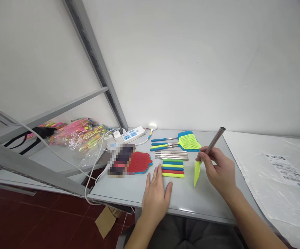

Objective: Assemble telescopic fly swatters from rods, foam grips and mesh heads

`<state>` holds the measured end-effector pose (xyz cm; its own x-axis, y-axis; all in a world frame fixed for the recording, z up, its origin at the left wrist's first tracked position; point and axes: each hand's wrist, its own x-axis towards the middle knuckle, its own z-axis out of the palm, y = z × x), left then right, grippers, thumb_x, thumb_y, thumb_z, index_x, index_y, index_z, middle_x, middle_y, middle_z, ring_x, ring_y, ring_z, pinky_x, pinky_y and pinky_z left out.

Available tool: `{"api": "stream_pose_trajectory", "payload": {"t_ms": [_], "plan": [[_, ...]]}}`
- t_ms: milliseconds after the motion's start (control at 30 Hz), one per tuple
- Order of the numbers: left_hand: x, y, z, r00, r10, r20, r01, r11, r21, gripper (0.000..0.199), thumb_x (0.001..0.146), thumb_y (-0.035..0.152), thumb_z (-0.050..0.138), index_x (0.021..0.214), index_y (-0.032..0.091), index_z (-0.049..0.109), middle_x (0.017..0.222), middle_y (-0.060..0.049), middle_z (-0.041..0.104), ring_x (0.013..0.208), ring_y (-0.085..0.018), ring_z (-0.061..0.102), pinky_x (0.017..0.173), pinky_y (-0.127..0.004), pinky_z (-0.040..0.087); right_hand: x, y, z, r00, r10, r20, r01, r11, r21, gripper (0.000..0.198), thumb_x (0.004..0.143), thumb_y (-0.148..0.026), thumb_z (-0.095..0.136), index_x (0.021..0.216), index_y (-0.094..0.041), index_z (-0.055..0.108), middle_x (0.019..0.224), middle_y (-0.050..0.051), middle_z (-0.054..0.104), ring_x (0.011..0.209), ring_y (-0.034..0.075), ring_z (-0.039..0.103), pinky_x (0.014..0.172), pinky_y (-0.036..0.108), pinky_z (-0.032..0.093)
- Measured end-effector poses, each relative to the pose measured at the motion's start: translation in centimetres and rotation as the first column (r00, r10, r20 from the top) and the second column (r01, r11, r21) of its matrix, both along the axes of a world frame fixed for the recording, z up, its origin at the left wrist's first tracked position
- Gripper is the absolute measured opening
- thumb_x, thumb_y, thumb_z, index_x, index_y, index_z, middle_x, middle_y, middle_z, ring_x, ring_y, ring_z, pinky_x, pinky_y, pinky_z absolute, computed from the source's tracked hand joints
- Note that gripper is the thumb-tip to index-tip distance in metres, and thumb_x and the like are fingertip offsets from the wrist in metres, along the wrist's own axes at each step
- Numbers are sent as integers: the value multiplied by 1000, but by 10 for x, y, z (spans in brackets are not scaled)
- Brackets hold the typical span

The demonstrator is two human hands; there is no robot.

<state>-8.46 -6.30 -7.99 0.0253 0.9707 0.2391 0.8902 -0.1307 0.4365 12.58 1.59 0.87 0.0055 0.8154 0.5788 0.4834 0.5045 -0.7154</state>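
My right hand (217, 169) pinches a fly swatter where its metal rod (215, 140) meets the yellow-green head (197, 173). The rod points up and the head hangs down, seen edge-on. Palm down on the table, my left hand (155, 193) has its fingers stretched out and holds nothing. Its fingertips are beside a row of coloured handle sleeves (173, 168) in green, yellow, blue and red. Behind these lie several bare metal rods (171, 155). Fly swatters with handles, one with a yellow head (188, 141), lie farther back. Left of them is a stack of loose swatter heads, red on top (141, 162).
A white power strip (134, 135) with plugs and cables stands at the back left, near a pixelated dark item (121, 160). White plastic wrapping (274, 173) covers the table's right side. A metal shelf frame (98, 62) and bagged colourful items (79, 133) are on the left.
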Motion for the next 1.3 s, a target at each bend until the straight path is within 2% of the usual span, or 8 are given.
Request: {"api": "stream_pose_trajectory", "payload": {"t_ms": [167, 367, 500, 633, 733, 933, 1133, 1300], "plan": [[-1, 0, 5, 999, -6, 43, 8, 998, -55, 69, 101, 41, 32, 156, 16, -2, 157, -13, 31, 146, -23, 28, 120, -50, 18, 18, -17, -8, 994, -105, 1, 105, 994, 24, 14, 94, -36, 57, 98, -24, 62, 72, -2, 69, 69, 15, 70, 67, 25, 52], [-1, 1, 8, 998, -4, 63, 10, 995, -99, 68, 102, 44, 27, 157, 16, -1, 159, -12, 28, 147, -21, 24, 121, -49, 14, 25, -23, -15, 996, -86, -4, 86, 996, 4, 17, 94, -36, 56, 104, -24, 60, 73, -2, 68, 66, 15, 69, 65, 26, 53], [-1, 0, 8, 996, -19, 88, 27, 996, -87, 66, 102, 44, 25, 157, 18, -2, 159, -13, 25, 147, -22, 26, 121, -50, 14, 22, -26, -26, 996, -85, -1, 85, 996, -8, 24, 92, -38, 58, 110, -24, 59, 87, 3, 71, 81, 20, 69, 61, 28, 53], [-2, -1, 7, 994, -36, 100, 42, 998, -55, 65, 103, 43, 25, 157, 19, -1, 159, -14, 25, 146, -22, 27, 120, -52, 15, 17, -30, -45, 1000, -7, 6, 8, 999, -36, 20, 95, -35, 53, 110, -23, 58, 103, 8, 70, 92, 23, 68, 71, 34, 55], [-2, 0, 6, 994, -34, 108, 38, 999, -35, 65, 102, 43, 27, 157, 18, 2, 158, -15, 28, 146, -23, 29, 120, -53, 16, 15, -33, -54, 998, 18, 57, -21, 999, 50, 16, 97, -30, 48, 107, -23, 57, 102, 9, 68, 94, 24, 66, 80, 40, 53], [4, -2, 11, 949, 32, 315, -36, 999, 7, 64, 101, 45, 34, 155, 18, 13, 155, -17, 36, 146, -25, 29, 119, -53, 17, 24, -35, -36, 985, 57, 162, -85, 982, 168, 9, 94, -24, 53, 101, -24, 59, 91, 7, 67, 89, 25, 60, 83, 44, 47], [34, -10, 54, 616, -102, 781, -116, 969, 218, 49, 102, 45, 36, 146, 26, 29, 144, -13, 50, 133, -23, 48, 112, -44, 34, 40, -46, 3, 853, 238, 465, -322, 941, 108, 10, 96, -24, 52, 98, -21, 61, 75, 3, 63, 77, 21, 55, 72, 38, 44], [61, -25, 92, 143, -200, 969, -52, 976, 209, 34, 99, 48, 42, 119, 21, 49, 105, -9, 72, 99, -23, 69, 94, -45, 49, 42, -74, 27, 750, 335, 570, -420, 907, 19, 12, 96, -24, 52, 97, -21, 64, 82, 6, 66, 80, 21, 55, 71, 37, 44]]}}
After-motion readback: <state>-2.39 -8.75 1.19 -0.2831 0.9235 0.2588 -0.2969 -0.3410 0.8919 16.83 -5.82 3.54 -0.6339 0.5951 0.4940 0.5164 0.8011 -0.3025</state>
